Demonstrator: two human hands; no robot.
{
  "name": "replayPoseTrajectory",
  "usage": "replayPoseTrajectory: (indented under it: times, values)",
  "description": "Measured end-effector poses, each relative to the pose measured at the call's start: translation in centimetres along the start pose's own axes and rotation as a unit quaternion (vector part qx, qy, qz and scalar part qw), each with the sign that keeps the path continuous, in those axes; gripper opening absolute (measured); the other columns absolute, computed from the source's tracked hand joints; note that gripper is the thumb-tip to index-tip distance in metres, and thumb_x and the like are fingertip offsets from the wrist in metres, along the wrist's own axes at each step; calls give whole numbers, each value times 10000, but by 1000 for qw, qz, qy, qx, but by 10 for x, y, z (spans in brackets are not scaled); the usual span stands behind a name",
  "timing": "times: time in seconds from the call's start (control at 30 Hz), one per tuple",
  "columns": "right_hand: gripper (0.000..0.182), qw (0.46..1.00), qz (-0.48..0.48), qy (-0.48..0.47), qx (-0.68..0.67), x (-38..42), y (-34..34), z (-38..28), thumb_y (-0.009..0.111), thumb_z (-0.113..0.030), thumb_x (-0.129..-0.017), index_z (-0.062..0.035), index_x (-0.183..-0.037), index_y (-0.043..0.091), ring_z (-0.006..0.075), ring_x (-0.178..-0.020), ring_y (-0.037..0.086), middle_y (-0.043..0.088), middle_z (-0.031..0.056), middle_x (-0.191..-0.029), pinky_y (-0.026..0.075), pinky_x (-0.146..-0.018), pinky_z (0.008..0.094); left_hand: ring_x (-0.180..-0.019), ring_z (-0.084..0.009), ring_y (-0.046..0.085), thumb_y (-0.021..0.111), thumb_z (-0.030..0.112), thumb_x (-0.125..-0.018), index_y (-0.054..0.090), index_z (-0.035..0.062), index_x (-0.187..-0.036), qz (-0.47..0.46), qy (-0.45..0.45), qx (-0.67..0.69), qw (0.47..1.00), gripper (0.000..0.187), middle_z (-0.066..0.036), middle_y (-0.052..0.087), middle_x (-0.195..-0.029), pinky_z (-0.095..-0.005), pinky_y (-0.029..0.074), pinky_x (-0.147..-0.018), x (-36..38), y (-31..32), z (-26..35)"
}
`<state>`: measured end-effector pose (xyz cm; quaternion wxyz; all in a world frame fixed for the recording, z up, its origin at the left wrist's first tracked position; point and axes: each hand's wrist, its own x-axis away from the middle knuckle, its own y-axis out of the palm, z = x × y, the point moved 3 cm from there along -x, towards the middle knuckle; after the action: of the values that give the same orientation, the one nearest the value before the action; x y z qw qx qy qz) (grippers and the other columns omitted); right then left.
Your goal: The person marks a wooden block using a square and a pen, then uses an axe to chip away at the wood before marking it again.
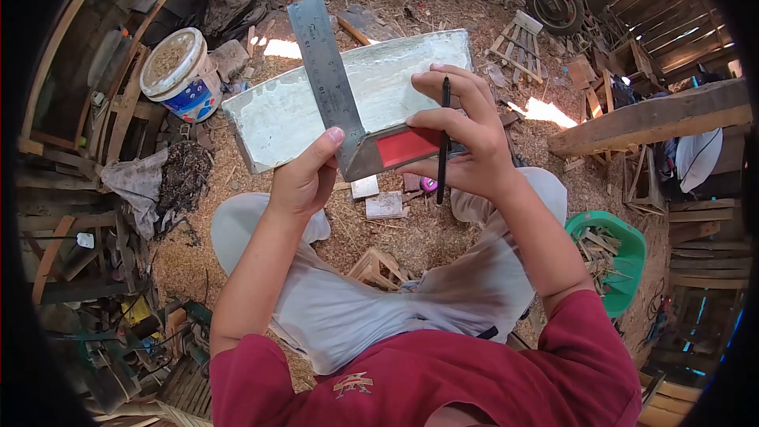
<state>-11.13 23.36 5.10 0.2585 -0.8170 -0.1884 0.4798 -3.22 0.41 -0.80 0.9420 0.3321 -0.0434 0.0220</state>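
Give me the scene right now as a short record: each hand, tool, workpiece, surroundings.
Left hand: thumb on the square near its corner
Right hand: at the red handle end, with a black pen upright across its fingers
Square: blade across the board, tip past its far edge; handle along the near edge
Board: whitish, patchy face, raised above the lap
Left side: lidded bucket
Right side: green tub holding wood scraps
Floor: wood shavings

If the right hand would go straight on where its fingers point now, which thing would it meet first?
Past the square's red handle, which it holds, the right hand would probably meet the metal blade first. The white board lies behind; depth is unclear, so its face might come sooner.
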Motion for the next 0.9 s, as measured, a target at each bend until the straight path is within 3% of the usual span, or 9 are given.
replayPoseTrajectory:
  times: [0.57, 0.67, 0.9]
  values:
    - [530, 1000, -4, -9, -10, -1, -2, 1, 999, -324, -638, -135, -1079, 775, 379, -1425, 563, 680, 113, -1407, 448, -1142, 521, -1197, -248, 741, 693, 125, -1045, 583, -28, -1458, 13, 19, -5, 1000, 454, -167, 733, -1322, -398, 608, -1040, 2, -2, 2]
    - [529, 1000, -1, -2, -15, -1, -1, 2, 1000, -320, -639, -137, -1081, 775, 383, -1426, 565, 679, 117, -1402, 446, -1144, 527, -1328, -279, 658, 682, 131, -1014, 528, -1, -1514, 20, 1, -48, 999, 539, -151, 676, -1422, -463, 502, -1178, 3, -3, 2]
    - [536, 999, 4, 10, -36, 3, 0, 3, 1001, -323, -642, -142, -1094, 776, 384, -1428, 568, 673, 125, -1406, 445, -1143, 524, -1365, -295, 627, 710, 132, -981, 498, 3, -1541, 15, 5, -43, 999, 613, -170, 641, -1458, -475, 480, -1202, 5, -6, -1]
